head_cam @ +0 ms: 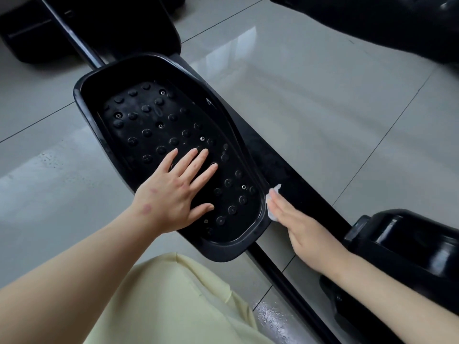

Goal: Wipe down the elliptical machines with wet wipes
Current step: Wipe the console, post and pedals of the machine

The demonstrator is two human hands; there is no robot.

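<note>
A black studded foot pedal point(139, 115) of the elliptical machine fills the middle of the head view. My left hand point(173, 192) lies flat on the pedal's near half, fingers straight and spread. My right hand point(303, 232) presses a white wet wipe point(271, 206) with straight fingers against the pedal's outer right rim, beside the black rail point(285, 167). Most of the wipe is hidden under my fingers.
A second black pedal point(407, 234) sits at the lower right and another black machine part point(372, 23) at the top right. A dark base point(32, 33) stands at the top left. Glossy grey floor tiles point(310, 95) surround the machine. Pale yellow clothing point(173, 301) covers my knee below.
</note>
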